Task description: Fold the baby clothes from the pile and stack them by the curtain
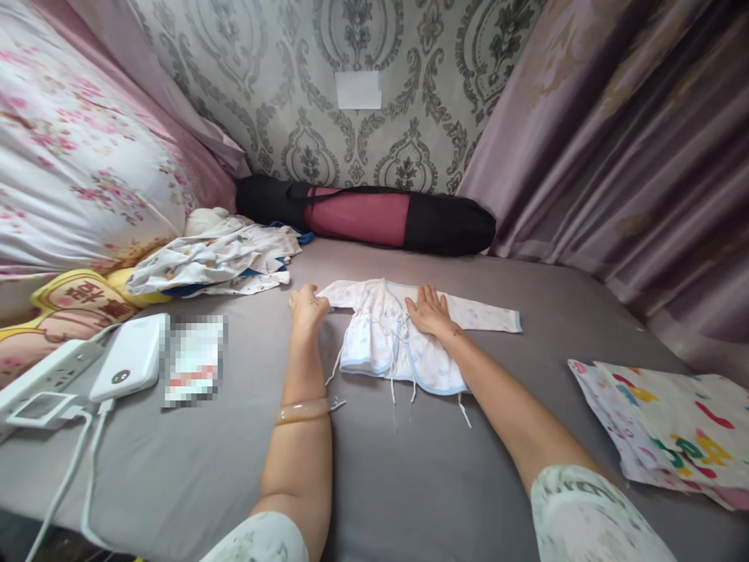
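A small white baby shirt (374,336) with light blue edging and thin white ties lies spread on the grey bed sheet (374,499). Its right-side sleeve stretches out flat. My left hand (308,304) is at the end of the left-side sleeve, with its fingers closed on the cuff. My right hand (431,311) rests on the upper right part of the shirt, palm down and fingers spread. Several ties hang loose below the hem.
Folded printed cloths (684,429) lie at the right. At the left are a power strip (52,378), a white power bank (132,355) with cables, a blurred packet (196,359) and crumpled clothes (228,257). A black and red bag (363,215) lies along the wall.
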A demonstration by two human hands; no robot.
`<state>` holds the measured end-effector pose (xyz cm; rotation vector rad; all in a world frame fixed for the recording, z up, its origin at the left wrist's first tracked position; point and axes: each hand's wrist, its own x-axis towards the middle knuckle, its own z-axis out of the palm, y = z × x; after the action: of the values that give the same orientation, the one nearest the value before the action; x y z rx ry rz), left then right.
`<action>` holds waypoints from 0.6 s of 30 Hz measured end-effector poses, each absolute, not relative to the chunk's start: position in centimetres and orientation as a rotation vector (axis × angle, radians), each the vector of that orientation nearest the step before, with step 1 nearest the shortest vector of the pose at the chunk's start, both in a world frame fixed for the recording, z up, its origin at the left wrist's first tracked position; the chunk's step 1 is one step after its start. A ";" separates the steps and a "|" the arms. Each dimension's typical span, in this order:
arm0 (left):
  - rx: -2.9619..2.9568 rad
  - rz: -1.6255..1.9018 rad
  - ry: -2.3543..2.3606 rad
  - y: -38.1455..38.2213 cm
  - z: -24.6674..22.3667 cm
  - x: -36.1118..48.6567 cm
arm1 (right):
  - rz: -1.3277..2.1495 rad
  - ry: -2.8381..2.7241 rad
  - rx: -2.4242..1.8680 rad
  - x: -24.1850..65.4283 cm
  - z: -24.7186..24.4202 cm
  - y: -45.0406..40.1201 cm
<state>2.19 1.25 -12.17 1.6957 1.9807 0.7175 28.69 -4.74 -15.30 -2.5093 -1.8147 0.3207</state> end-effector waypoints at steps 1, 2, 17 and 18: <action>1.685 0.704 2.015 1.2 -12.2 2.2 | 0.337 -1.820 -2.523 28.6 -15.0 -4.6; 1.668 0.691 2.048 1.1 -12.2 2.2 | 0.356 -1.824 -2.542 28.5 -14.5 -4.6; 1.505 0.781 2.002 2.3 -14.7 1.6 | 0.237 -1.721 -2.469 23.9 -12.8 -3.3; 1.490 0.775 1.988 2.4 -14.7 1.6 | 0.254 -1.730 -2.461 24.0 -12.8 -3.4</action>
<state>1.65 2.38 -14.71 1.4902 1.9884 0.7750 24.03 -3.35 -12.78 -2.4612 -1.7296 0.2541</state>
